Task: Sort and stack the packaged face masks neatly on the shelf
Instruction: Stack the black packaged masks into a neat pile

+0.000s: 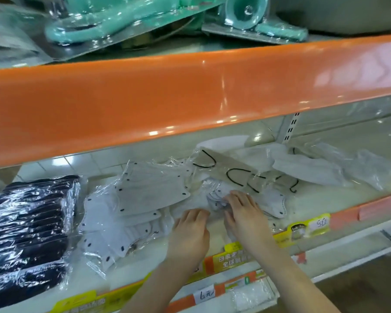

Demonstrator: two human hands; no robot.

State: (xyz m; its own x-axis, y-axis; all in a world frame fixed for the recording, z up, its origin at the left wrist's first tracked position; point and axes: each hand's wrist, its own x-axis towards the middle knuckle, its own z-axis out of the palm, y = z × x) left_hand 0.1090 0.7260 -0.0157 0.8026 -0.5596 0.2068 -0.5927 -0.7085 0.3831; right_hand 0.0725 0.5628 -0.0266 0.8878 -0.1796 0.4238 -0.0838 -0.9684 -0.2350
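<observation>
Orange fascia of the upper shelf (167, 105) spans the view; teal blister-packed goods (81, 30) lie above it. Lower shelf (314, 204): the task's stock is spread across it.

- Far left: dark mask packs (29, 227), already stacked in clear film.
- Left of centre: white mask packs (126, 211), overlapping loosely, not squared.
- Back, centre: beige mask pack (230, 170) with black ear loops, tilted.
- Back right: crumpled white packs (314, 170), well apart from the others.
- Front edge: yellow price labels (307, 227).

Left hand (190, 233): palm down, fingers loosely curled, resting on the shelf beside the white packs; grip on film cannot be confirmed.
Right hand (244, 213): fingers bent over a small white pack (219, 199), pressing or gathering it.

Handling judgement: packs light, soft, floppy; film slick, so stacks may slide. Best taken by flat opposite edges, then tapped square.
</observation>
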